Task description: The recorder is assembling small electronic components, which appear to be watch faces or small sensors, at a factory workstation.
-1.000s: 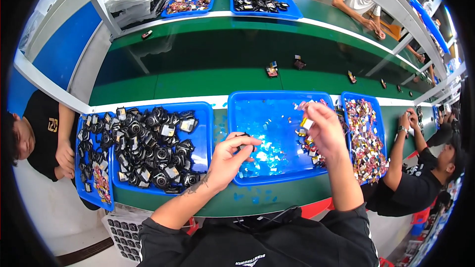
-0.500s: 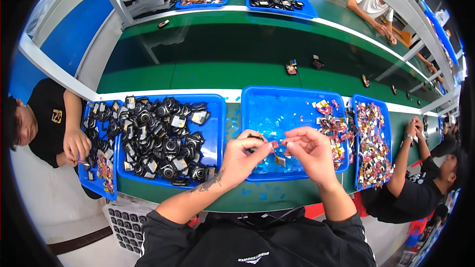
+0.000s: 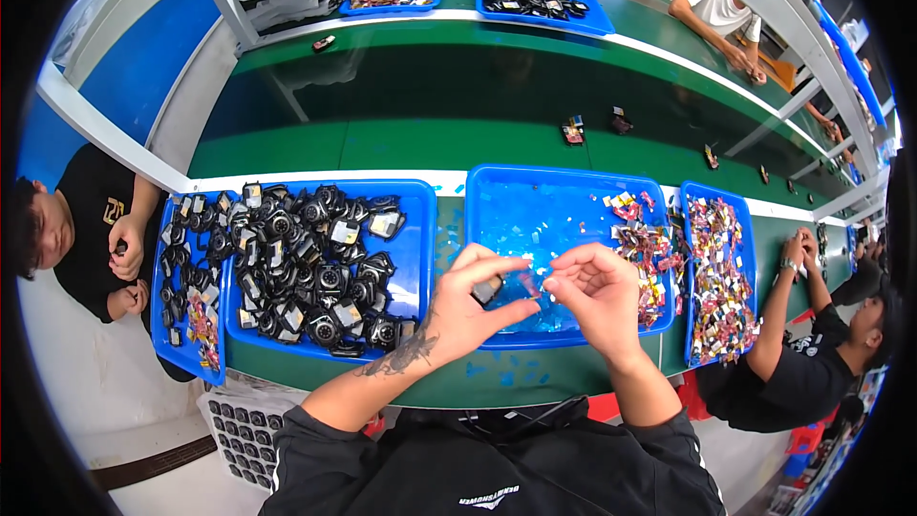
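Note:
Over the blue tray in front of me, my left hand curls its lower fingers around a small black watch module, partly hidden by the fingers. Its thumb and forefinger are spread apart. My right hand faces it with thumb and fingertips pinched together. A blurred reddish scrap shows in the gap between the hands; what the right fingertips hold is too small to make out. Red and yellow circuit pieces with silvery parts are heaped on the tray's right side, and bits of blue film lie on its floor.
At left stands a tray piled with black watch modules; at right, a tray of small circuit pieces. Beyond runs a green conveyor belt carrying loose parts. Co-workers sit on both sides and across. White frame posts flank the bench.
My left thumb and forefinger have parted, and the red piece with a silvery block between my hands no longer shows there. Parts on the belt have shifted right. The left co-worker's hands have lifted from their tray.

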A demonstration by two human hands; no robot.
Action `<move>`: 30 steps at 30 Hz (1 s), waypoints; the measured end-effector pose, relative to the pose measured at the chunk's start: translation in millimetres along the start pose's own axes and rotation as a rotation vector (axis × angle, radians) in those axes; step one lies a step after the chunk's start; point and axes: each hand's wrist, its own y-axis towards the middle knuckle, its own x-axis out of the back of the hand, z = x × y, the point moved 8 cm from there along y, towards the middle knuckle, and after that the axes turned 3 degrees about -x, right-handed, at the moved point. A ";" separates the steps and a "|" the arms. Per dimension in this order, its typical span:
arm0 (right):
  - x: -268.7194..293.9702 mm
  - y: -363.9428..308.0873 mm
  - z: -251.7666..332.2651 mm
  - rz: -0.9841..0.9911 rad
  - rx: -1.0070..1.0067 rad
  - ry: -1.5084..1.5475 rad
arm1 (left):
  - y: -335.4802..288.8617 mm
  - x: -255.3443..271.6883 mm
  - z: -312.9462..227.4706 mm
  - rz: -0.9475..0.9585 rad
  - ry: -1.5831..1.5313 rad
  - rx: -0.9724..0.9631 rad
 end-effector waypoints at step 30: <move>5.8 22.6 -6.4 -0.183 0.262 -0.827 | -4.3 1.9 16.9 -0.118 -0.155 0.114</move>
